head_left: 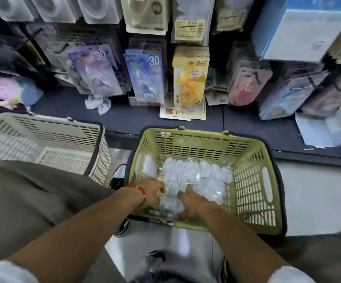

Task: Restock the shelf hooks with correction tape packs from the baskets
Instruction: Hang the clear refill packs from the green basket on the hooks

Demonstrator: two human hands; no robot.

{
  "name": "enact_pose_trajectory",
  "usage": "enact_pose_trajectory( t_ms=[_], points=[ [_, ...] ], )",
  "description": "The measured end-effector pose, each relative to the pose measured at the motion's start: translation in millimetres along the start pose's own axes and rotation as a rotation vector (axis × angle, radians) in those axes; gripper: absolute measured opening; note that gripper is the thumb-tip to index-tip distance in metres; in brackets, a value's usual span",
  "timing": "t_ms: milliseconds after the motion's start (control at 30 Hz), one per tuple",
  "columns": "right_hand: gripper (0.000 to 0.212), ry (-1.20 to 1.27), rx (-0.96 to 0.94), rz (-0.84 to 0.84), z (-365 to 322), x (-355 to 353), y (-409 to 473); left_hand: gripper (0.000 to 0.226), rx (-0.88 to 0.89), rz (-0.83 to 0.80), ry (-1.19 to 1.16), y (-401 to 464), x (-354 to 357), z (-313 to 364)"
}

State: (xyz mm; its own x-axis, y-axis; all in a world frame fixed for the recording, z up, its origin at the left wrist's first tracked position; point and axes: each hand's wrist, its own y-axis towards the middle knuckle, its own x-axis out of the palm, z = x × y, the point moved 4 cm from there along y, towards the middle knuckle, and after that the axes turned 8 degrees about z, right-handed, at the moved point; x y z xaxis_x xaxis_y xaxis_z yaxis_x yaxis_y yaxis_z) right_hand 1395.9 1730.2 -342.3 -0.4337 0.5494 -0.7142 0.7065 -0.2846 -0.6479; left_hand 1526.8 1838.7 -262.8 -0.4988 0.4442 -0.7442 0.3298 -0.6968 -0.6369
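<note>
Both hands, left point(152, 193) and right point(194, 203), dig into clear packs point(196, 174) in the green basket point(253, 193); finger state unclear. Slippery packs could spill out.

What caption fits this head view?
Both hands, left and right, reach into the green basket of clear packs.

Both hands reach into a green basket of clear packs at the foot of a stationery shelf.

The left hand point(152, 194), a red bracelet point(140, 194) at its wrist, and the right hand point(192, 204) rest among the clear packs point(196, 176) near the green basket point(253, 180)'s near wall. A beige basket point(43, 144) stands to the left. Beyond, purple point(96, 72), blue point(145, 76) and yellow point(189, 78) correction tape packs hang side by side on the shelf.
</note>
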Motion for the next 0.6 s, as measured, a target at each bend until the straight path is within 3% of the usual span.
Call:
enact_pose_trajectory(
  t_ms=[133,233,300,433,500,600],
  points=[
    [0.041,0.124,-0.032,0.1,8,-7,-4,0.048,-0.036,-0.025,-0.051,2,21,-1],
    [0.016,0.514,0.011,0.22,27,-28,-5,0.067,-0.04,0.013,-0.149,1,19,-2],
    [0.016,0.828,0.053,0.232,37,-42,-7,0.072,-0.039,0.099,-0.268,3,9,-4],
    [0.013,1.231,0.037,0.29,40,-55,-11,0.028,-0.07,0.301,-0.385,8,-12,-7],
    [0.016,1.109,0.106,0.343,48,-47,-10,0.013,-0.139,0.348,-0.521,7,-13,-13],
    [0.027,0.595,0.144,0.063,58,-8,-9,0.015,-0.253,0.372,-0.79,4,-15,-22]
  ],
)
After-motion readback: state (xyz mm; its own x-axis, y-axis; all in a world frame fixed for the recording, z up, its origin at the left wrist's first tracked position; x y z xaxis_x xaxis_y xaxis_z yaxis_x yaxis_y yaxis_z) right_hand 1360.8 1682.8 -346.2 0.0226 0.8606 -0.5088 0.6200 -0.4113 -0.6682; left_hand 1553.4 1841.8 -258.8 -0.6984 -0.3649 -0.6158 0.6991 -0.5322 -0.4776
